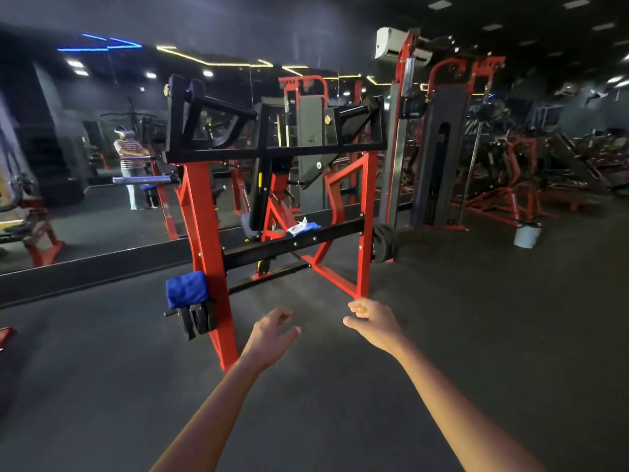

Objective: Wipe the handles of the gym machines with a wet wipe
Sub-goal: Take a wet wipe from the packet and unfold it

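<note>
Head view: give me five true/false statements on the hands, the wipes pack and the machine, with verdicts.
1. Both hands hold nothing. True: the left hand and the right hand hang loosely curled and hold nothing.
2. The wet wipes pack lies on the floor. False: it rests on the machine's black crossbar.
3. A blue cloth sits over the weight plates on the machine's near left post. True.
4. The right hand grips a machine handle. False: it hovers over the floor, short of the red frame.
5. A white bucket hangs from the machine. False: it stands on the floor to the right.
</note>
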Demonstrator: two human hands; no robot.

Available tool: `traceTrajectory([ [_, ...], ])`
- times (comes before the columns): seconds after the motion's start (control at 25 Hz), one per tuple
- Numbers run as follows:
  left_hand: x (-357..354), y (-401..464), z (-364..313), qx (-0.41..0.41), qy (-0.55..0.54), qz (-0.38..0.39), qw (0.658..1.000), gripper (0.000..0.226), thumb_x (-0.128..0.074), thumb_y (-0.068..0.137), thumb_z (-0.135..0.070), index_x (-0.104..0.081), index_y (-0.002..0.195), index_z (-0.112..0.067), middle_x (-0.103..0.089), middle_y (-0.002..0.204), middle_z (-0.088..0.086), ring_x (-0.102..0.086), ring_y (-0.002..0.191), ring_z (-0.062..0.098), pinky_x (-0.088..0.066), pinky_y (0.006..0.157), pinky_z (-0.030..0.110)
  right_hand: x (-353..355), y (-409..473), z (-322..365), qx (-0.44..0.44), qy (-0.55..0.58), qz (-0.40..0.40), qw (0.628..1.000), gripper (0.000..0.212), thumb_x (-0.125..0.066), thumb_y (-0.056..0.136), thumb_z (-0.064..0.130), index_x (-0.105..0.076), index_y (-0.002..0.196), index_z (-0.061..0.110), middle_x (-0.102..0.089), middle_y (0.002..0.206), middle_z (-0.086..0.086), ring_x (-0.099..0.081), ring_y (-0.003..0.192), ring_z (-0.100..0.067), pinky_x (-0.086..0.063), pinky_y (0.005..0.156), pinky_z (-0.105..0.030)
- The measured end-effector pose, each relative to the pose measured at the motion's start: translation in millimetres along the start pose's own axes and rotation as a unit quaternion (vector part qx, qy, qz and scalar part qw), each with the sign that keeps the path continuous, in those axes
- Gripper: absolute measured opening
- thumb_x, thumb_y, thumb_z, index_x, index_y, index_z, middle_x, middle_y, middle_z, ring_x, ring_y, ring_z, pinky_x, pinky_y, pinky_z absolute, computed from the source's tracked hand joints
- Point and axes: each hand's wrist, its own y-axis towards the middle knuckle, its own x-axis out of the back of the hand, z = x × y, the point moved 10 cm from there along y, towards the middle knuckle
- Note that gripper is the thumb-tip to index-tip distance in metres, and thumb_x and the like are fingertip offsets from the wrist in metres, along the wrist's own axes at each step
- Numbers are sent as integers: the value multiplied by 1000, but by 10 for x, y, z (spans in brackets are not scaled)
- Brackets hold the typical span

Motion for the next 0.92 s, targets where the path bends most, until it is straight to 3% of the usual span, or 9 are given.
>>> traceTrajectory([
  [0.32, -498, 2492, 458, 40, -1, -37, 999, 39, -67, 87, -19, -57, 123, -6, -60, 125, 9, -55, 116, 20, -36, 89, 18, -19, 2584, -801, 5, -1, 43, 999, 36, -66, 85, 19, -61, 118, 6, -62, 123, -7, -58, 116, -17, -42, 97, -23],
  [0.56, -852, 4266, 461, 41, 10, -44, 998, 40, -68, 87, -20, -58, 123, -7, -61, 125, 8, -56, 116, 19, -34, 90, 15, 101, 4462, -1004, 20, 6, 59, 998, 33, -66, 85, 17, -62, 115, 5, -64, 119, -6, -59, 113, -17, -42, 91, -19],
  [0.92, -1231, 6957, 1196, 71, -12, -61, 995, 37, -67, 87, -19, -58, 120, -6, -61, 118, 5, -56, 114, 18, -39, 88, 20, -185, 7168, -1634, 15, -8, 88, 996, 31, -66, 84, 14, -62, 113, 4, -65, 117, -8, -60, 110, -17, -40, 84, -14],
])
